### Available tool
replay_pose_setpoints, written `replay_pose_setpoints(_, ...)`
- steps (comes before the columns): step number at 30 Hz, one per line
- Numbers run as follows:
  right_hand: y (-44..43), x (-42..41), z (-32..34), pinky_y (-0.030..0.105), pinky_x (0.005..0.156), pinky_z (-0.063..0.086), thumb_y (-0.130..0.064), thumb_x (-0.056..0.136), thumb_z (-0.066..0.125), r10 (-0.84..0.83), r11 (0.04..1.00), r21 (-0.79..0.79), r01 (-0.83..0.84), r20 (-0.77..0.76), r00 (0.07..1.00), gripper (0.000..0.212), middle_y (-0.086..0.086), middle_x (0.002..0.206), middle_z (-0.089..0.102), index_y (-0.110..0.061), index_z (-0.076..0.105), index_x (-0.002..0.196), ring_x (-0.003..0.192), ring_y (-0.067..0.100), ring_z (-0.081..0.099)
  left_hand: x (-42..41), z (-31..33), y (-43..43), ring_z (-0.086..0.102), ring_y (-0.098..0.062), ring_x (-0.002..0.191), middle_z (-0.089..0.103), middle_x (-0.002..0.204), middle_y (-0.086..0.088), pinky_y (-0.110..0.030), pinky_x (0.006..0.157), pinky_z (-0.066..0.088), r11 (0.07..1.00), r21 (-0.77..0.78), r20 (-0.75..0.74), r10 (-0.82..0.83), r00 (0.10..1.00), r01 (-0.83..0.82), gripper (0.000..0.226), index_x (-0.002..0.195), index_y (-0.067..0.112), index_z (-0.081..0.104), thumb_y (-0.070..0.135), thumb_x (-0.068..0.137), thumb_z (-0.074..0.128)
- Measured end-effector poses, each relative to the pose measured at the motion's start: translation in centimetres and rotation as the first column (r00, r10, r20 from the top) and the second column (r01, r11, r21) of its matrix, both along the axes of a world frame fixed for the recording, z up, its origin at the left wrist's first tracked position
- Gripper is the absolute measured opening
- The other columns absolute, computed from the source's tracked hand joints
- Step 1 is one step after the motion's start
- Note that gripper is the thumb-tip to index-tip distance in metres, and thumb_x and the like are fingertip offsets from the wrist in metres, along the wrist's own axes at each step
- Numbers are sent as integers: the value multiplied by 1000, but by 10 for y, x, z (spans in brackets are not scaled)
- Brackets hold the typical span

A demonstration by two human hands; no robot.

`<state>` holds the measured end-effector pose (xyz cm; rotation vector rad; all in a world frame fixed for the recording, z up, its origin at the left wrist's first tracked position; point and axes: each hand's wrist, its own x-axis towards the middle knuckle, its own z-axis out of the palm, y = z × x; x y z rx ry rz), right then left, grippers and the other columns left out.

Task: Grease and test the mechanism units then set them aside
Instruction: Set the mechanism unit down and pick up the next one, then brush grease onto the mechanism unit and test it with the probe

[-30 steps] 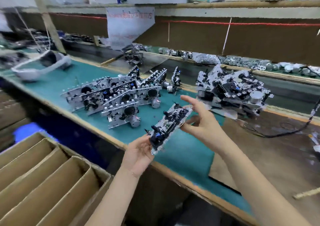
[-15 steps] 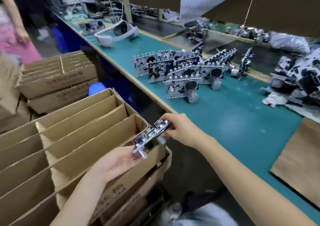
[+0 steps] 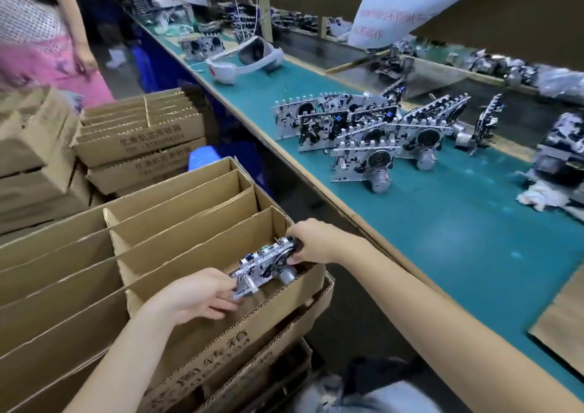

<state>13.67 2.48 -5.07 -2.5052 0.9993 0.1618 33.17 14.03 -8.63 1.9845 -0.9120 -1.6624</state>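
A silver mechanism unit (image 3: 264,264) with a round motor on its underside hangs tilted inside the nearest slot of a divided cardboard box (image 3: 196,354). My left hand (image 3: 192,295) pinches its lower left end. My right hand (image 3: 311,245) grips its upper right end at the slot's corner. Several more mechanism units (image 3: 363,134) lean together on the green bench mat (image 3: 458,223).
Stacked cardboard boxes (image 3: 139,137) stand to the left behind the divided box. A white headset (image 3: 245,60) lies further along the bench. A dark pile of units (image 3: 562,156) sits at the right edge. A person in pink (image 3: 41,43) stands at the upper left.
The view swung left from the bench to the box. Both hands carried the unit off the bench and lowered it into the nearest slot.
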Motion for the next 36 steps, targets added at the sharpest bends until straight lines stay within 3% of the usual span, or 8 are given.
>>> replay_pose_setpoints(4,0,6,-14,30,65,37,-29,85,63,28,982,-183,-54,-140,990,31,9,107,60,-10,57,109,92,27,57,-10,5,-9,57,-22,107,54,128,-14,-34,88,44,998,-7,62,-59,996,59,16,112,7,52,10,100,42)
replay_pose_setpoints(10,-8,-7,-15,30,60,37,-27,85,63,8,971,-231,-64,-235,972,25,6,94,57,-10,58,103,75,22,50,-30,4,-22,62,-20,104,57,122,-14,-30,90,47,991,-19,72,-134,988,136,14,95,5,54,12,99,42)
replay_pose_setpoints(16,-17,-35,-11,32,73,40,-36,81,66,-31,970,-243,-28,-234,972,27,3,92,61,-15,62,97,84,24,56,-58,13,-38,63,-28,102,56,126,-27,-31,83,53,965,29,178,-262,949,261,35,125,-10,45,13,99,41)
replay_pose_setpoints(22,-14,-46,2,28,81,44,-36,86,60,-109,989,-101,111,28,994,36,2,109,62,-18,59,117,103,21,54,-74,48,-60,67,-19,71,71,90,-13,-18,56,54,933,0,428,-325,844,360,26,101,-3,65,11,97,43)
replay_pose_setpoints(25,-13,-60,20,28,82,46,-34,88,59,-231,971,11,238,276,933,32,-1,104,63,-17,62,115,96,18,57,-90,70,-86,66,-17,80,68,87,-6,-24,72,54,881,-280,557,-174,812,381,21,85,10,65,13,96,48)
replay_pose_setpoints(29,-15,-96,47,21,72,42,-22,90,59,-367,916,48,397,494,788,22,-6,89,60,-10,66,107,74,14,53,-130,92,-133,55,-25,115,60,124,-12,-31,98,39,662,-606,656,104,747,440,29,121,6,60,12,94,52)
replay_pose_setpoints(32,-15,-131,58,12,62,37,-15,90,58,-452,852,38,522,555,699,18,-2,86,59,-5,68,101,72,15,50,-166,98,-176,48,-31,121,53,129,-17,-36,98,34,538,-540,803,100,588,647,38,129,1,47,16,95,53)
replay_pose_setpoints(36,-9,-174,55,1,56,34,-14,90,57,-577,756,76,650,546,607,18,-4,87,60,-6,67,103,74,14,53,-205,94,-208,47,-35,118,51,124,-18,-41,100,33,562,-227,967,36,251,795,31,121,1,44,11,93,53)
